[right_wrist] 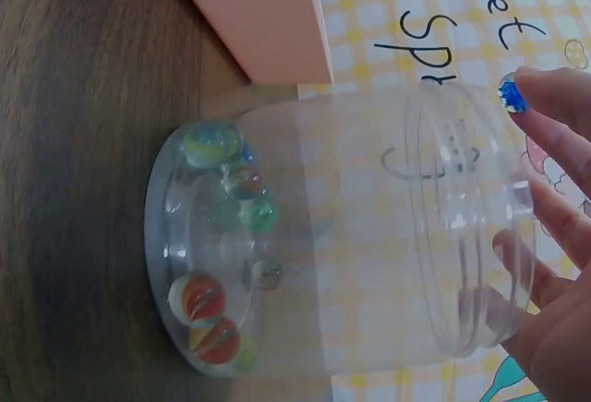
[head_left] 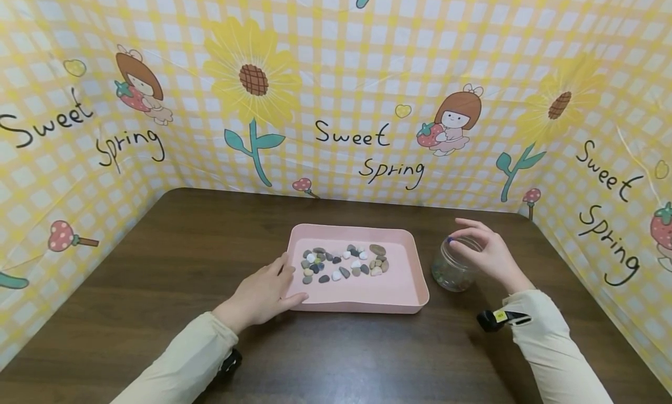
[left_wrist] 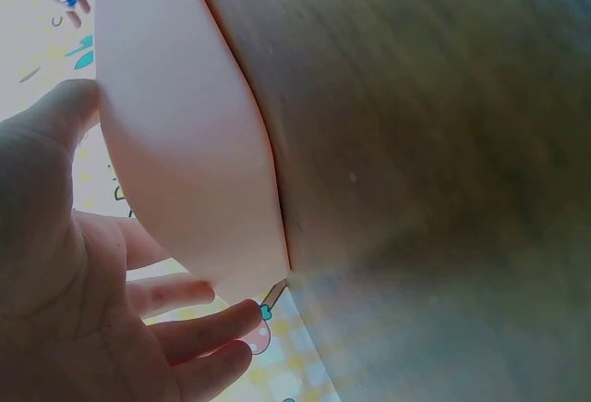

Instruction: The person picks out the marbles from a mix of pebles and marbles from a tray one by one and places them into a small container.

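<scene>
Between thumb and fingertip my right hand [head_left: 482, 250] pinches a small blue glass marble [right_wrist: 512, 94], just over the mouth of a clear jar [head_left: 452, 273]. Several glass marbles [right_wrist: 198, 298], some red-and-white, some greenish, lie on the jar's bottom. Other fingers of this hand overlap the jar's rim in the right wrist view. At the left end of a pink tray [head_left: 362, 303] rests my left hand [head_left: 261, 294], its fingers spread along the wall and the thumb at the front corner. Several pebbles [head_left: 336, 275], grey, white and tan, lie in loose groups on the tray's floor.
A dark wooden table [head_left: 131, 293] carries the tray, with the jar standing just right of it. Behind and on both sides rises a yellow checked cloth [head_left: 346, 89] with printed flowers and figures. Each wrist wears a black strap [head_left: 493, 319].
</scene>
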The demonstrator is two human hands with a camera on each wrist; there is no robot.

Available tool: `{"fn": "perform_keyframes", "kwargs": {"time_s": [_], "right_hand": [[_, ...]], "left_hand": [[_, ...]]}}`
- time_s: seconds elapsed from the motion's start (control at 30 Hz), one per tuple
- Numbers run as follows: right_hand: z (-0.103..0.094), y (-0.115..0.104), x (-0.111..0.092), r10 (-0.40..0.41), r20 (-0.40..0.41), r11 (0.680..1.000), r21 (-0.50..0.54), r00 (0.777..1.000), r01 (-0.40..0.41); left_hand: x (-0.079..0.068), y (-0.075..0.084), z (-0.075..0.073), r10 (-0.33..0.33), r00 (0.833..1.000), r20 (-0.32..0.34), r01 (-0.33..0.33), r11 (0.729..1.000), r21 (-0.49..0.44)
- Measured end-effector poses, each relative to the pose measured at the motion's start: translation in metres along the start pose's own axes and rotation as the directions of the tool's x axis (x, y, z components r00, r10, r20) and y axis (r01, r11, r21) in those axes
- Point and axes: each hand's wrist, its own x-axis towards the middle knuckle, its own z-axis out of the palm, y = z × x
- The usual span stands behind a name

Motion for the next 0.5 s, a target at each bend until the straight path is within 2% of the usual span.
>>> {"fn": "perform_keyframes", "kwargs": {"time_s": [0.33, 0.5], "right_hand": [[0.0016, 0.0006, -0.0024, 0.046, -0.012, 0.998, -0.048, 0.999, -0.046], [0.0027, 0.0085, -0.0017, 0.082, 0.010, 0.995, -0.053, 0.997, -0.081]], "left_hand": [[0.0005, -0.0009, 0.0026, -0.006, 1.000, 0.000, 0.006, 1.000, -0.008], [0.0003, -0.0006, 0.0008, -0.003, 1.000, -0.001, 0.003, 1.000, 0.005]]}}
